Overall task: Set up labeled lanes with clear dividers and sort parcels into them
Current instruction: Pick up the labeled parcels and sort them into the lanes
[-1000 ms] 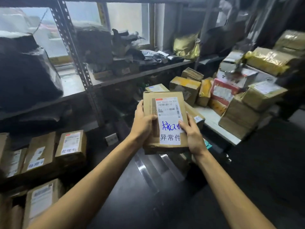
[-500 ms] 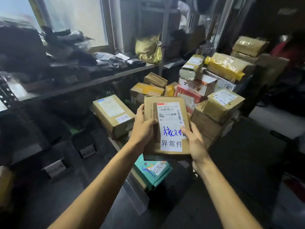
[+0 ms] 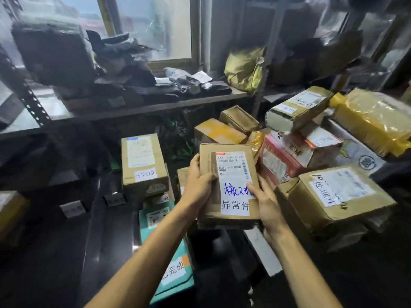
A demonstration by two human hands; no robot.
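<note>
I hold a flat brown cardboard parcel [image 3: 229,152] with a white shipping label, blue handwriting and a printed sticker reading 异常件. My left hand [image 3: 199,185] grips its left edge, and my right hand [image 3: 268,204] grips its right lower side with the thumb on the label. The parcel hangs above the low dark surface [image 3: 55,252]. Below and to the left lie a brown box [image 3: 144,172] and a teal parcel [image 3: 155,223], both with 已完成 stickers. Small label tags [image 3: 72,209] and clear strip dividers [image 3: 262,250] mark lanes on the surface.
A pile of parcels stands at the right: a brown box [image 3: 333,205], a red and white box [image 3: 287,158], a yellow taped package [image 3: 373,121]. A metal shelf [image 3: 155,107] behind holds dark bags and a yellow bag [image 3: 242,67]. Another parcel [image 3: 9,210] shows at far left.
My view has swung right and the held parcel has moved with it, from over the left lanes toward the parcel pile. Both hands keep the same grip.
</note>
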